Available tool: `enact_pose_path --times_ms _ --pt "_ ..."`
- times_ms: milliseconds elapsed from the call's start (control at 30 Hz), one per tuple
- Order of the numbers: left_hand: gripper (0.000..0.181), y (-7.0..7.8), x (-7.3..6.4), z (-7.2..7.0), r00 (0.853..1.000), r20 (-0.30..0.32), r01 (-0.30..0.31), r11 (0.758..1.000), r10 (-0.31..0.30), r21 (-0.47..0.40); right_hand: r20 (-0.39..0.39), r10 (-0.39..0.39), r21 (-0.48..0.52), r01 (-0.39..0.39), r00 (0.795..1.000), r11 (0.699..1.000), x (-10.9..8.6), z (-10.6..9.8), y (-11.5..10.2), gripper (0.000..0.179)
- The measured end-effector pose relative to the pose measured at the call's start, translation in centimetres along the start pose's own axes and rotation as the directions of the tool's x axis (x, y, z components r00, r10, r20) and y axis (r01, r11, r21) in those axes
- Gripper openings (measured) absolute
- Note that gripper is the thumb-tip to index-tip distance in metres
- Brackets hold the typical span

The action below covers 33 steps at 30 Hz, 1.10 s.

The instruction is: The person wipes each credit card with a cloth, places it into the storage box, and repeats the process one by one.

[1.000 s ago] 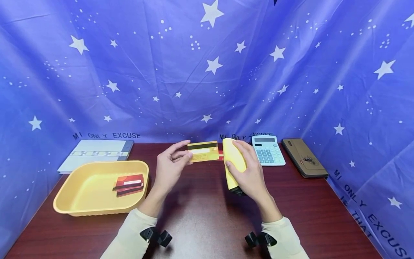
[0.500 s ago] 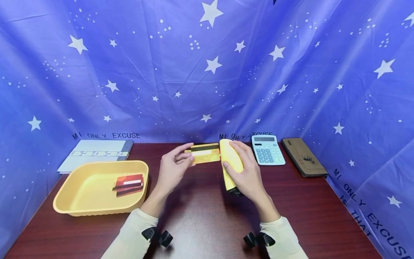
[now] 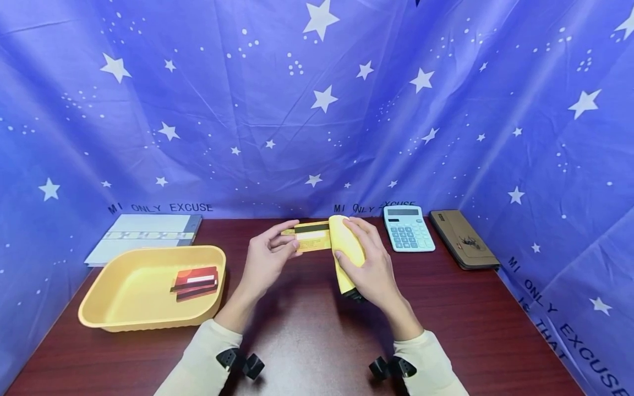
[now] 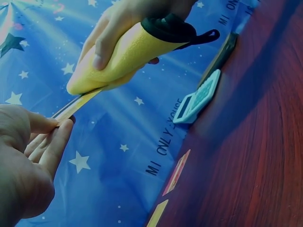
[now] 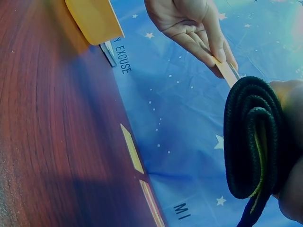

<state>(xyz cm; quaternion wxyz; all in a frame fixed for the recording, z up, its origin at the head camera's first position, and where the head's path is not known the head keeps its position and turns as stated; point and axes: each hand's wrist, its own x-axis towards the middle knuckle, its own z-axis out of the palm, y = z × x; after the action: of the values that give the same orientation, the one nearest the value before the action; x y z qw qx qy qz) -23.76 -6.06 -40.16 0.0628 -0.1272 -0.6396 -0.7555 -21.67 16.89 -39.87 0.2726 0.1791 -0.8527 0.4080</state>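
In the head view my left hand (image 3: 267, 258) pinches a yellow bank card (image 3: 313, 242) by its left end, magnetic stripe uppermost. My right hand (image 3: 369, 258) grips a folded yellow cloth (image 3: 346, 245) with a black end (image 3: 354, 295); the cloth covers the card's right end. The left wrist view shows the card (image 4: 78, 104) edge-on, running into the fold of the cloth (image 4: 123, 59), and a black loop (image 4: 208, 37) hanging from the cloth. Seen from the right wrist, the black rolled edge (image 5: 246, 137) fills the right side.
A yellow basin (image 3: 114, 319) holds several red cards (image 3: 197, 278). At the back lie a white box-like item (image 3: 143, 231), a calculator (image 3: 408, 231) and a brown wallet (image 3: 463, 239). A yellow card (image 5: 132, 149) and a red card (image 5: 151, 203) lie near the table's back edge.
My right hand has moved left with the cloth, which now overlaps the card's right end. My left hand and the card have shifted slightly right.
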Motion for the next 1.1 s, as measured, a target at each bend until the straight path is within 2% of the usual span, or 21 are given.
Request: enact_pose_path --times_ms 267,1100 --pt "0.045 -0.4 0.0 0.3 1.000 0.020 0.022 0.998 -0.021 -0.051 0.001 -0.024 -0.007 0.024 1.000 1.000 -0.2 0.5 -0.1 0.067" --pt "0.042 -0.8 -0.7 1.7 0.999 0.039 0.011 0.999 -0.009 -0.051 0.071 -0.109 0.021 0.108 0.992 0.994 -1.2 2.0 -2.0 0.068"
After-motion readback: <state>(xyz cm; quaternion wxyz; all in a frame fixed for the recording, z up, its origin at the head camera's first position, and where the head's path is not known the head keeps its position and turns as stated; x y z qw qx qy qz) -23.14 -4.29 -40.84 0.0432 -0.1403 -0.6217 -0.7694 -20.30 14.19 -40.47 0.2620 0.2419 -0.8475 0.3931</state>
